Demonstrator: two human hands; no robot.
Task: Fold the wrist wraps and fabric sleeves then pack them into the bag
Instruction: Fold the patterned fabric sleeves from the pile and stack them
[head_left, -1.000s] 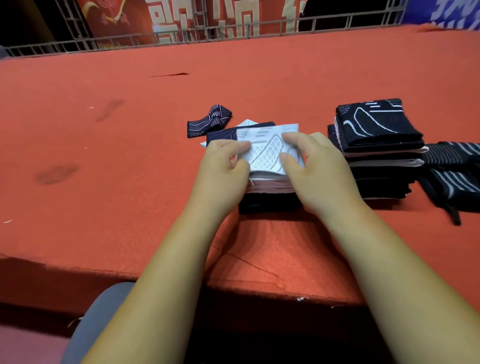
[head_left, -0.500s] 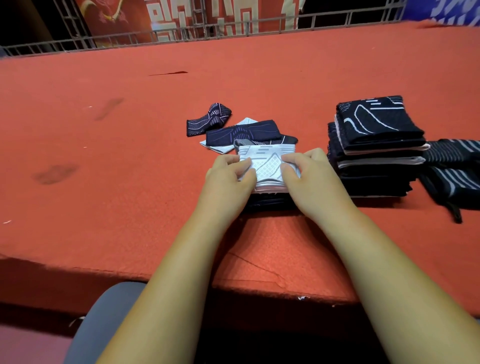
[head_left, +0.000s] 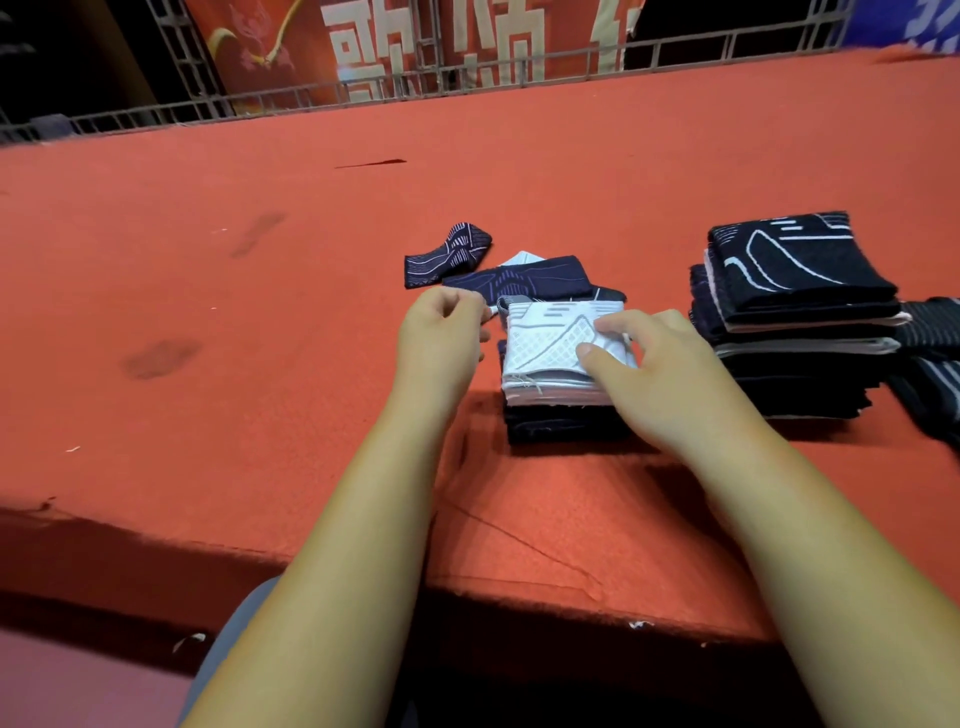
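head: folded white lattice-patterned sleeve (head_left: 545, 343) atop stack (head_left: 561, 426)

We look across a broad table (head_left: 208, 218) covered in red-orange felt, marked by dark stains (head_left: 161, 358), to a grey metal railing (head_left: 675, 49). Behind it hang a red banner (head_left: 291, 57) with white characters and a blue banner (head_left: 904, 21) against darkness.
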